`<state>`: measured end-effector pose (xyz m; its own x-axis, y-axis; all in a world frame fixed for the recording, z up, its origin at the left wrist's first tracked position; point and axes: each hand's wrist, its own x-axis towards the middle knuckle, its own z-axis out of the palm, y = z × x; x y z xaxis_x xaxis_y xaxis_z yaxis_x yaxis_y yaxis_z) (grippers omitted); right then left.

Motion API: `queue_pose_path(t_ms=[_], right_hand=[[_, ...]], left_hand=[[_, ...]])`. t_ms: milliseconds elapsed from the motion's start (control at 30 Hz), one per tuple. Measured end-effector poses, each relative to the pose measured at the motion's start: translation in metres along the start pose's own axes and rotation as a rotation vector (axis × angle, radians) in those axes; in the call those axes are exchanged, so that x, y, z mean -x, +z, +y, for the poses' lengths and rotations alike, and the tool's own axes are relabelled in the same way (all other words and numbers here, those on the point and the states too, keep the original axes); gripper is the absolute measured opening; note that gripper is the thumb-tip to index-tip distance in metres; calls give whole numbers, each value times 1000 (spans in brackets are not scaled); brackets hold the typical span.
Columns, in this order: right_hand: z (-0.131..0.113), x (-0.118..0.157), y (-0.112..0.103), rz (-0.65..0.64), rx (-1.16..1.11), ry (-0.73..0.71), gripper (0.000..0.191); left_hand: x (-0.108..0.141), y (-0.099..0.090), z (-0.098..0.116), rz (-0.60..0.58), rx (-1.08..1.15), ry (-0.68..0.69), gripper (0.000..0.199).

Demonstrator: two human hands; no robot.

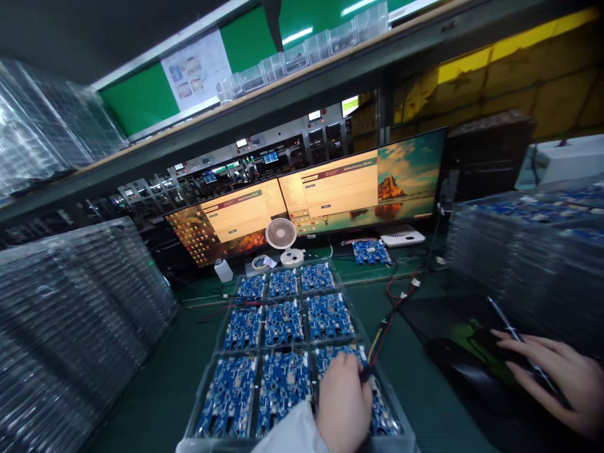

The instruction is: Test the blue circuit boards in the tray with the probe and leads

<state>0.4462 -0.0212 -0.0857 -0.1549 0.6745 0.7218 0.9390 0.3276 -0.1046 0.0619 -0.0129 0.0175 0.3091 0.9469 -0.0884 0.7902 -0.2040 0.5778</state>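
Head view: left hand (343, 402) is curling its fingers, pinching a wired connector (367, 372) over the nearest circuit board (340, 360) in the clear tray (207, 393), while right hand (559, 377), fingers spread, is resting on a mouse (504, 362); taut wires risk tugging that board askew.

Pretty cramped factory bench honestly. The tabletop (179, 377) has a dark green mat on it, and two wide monitors (325, 201) sit side by side at the back, both showing dialog windows. There's a little white desk fan (281, 236) in front of them. A long shelf (264, 110) runs overhead holding clear plastic bins (302, 50), with a green wall panel (141, 97) and a ceiling strip light (297, 34) above. Stacks of clear trays (70, 327) crowd both sides.
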Motion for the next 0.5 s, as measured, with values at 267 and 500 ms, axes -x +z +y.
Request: queue_pose_path(t_ms=[267,500], right_hand=[[-3,-2,-4,15,-54,-53,26],[-9,-8,-9,13,-62,-49,27]], left_hand=[[-9,9,17,-24,13,62,38],[-3,-37,10,16,-49,21,50]])
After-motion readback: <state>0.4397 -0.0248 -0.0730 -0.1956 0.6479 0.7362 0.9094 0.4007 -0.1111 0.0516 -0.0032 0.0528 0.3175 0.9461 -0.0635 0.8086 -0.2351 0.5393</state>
